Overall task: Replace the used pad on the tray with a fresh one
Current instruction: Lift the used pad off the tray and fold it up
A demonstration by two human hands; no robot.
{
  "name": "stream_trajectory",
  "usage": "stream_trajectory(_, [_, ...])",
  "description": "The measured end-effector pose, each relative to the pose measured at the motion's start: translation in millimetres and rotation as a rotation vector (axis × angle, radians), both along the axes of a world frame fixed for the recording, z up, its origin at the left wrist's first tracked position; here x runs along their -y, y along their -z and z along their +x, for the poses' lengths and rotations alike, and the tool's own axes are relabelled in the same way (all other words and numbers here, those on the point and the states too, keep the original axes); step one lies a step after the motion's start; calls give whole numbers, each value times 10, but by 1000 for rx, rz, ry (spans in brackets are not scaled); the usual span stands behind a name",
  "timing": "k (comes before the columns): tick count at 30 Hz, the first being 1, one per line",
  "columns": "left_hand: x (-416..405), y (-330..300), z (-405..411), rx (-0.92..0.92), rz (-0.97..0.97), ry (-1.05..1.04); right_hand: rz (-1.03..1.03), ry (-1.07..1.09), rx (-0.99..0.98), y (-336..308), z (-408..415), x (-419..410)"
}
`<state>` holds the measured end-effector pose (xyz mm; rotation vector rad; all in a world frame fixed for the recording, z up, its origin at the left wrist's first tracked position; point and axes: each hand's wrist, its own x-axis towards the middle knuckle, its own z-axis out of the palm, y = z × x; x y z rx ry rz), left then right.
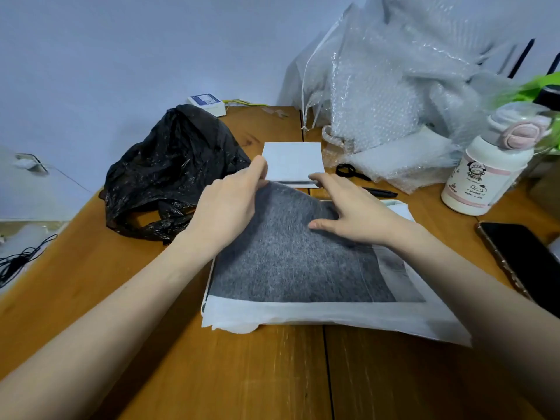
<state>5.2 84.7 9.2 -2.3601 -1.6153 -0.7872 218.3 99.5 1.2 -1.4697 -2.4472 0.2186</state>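
A grey-centred pad with white borders (291, 262) lies over a white tray (206, 291) on the wooden table; only the tray's left rim and far right corner show. My left hand (230, 204) pinches the pad's far left corner and lifts it. My right hand (351, 207) rests with spread fingers on the pad's far right part. A folded white pad (292, 162) lies flat on the table just beyond the tray.
A crumpled black plastic bag (169, 174) sits to the left. Bubble wrap (394, 86) is piled at the back right, with black scissors (348, 171) and a pen (380, 193) in front. A white bottle (485, 174) and a phone (524, 259) are at the right.
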Motion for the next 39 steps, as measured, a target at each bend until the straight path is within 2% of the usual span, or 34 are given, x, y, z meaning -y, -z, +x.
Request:
stream_trajectory(3, [120, -195, 140, -19, 6, 26, -35, 19, -154, -164, 45, 38])
stream_trajectory(8, [223, -503, 288, 87, 160, 137, 42, 3, -217, -394, 209, 113])
stream_trajectory(13, [271, -838, 340, 227, 287, 297, -72, -104, -515, -609, 332, 291])
stream_trajectory(17, [236, -923, 321, 164, 273, 216, 33, -120, -655, -786, 386, 392])
stream_trajectory(20, [214, -898, 291, 108, 340, 102, 121, -102, -800, -914, 442, 444])
stream_trajectory(23, [251, -853, 287, 182, 322, 13, 169, -81, -1010, -980, 498, 490])
stream_trajectory(27, [269, -744, 317, 428, 170, -34, 161, -43, -1196, -989, 555, 525])
stream_trajectory(29, [254, -684, 314, 642, -12, -16, 147, -34, -1251, -952, 574, 514])
stream_trajectory(33, [152, -608, 255, 1014, -455, 175, 100, -33, -1370, -891, 595, 498])
stream_trajectory(36, [67, -554, 214, 1087, -704, 226, 85, -22, -1426, -841, 605, 480])
stream_trajectory(39, [83, -553, 230, 1124, -729, 243, 77, 1, -1440, -803, 633, 459])
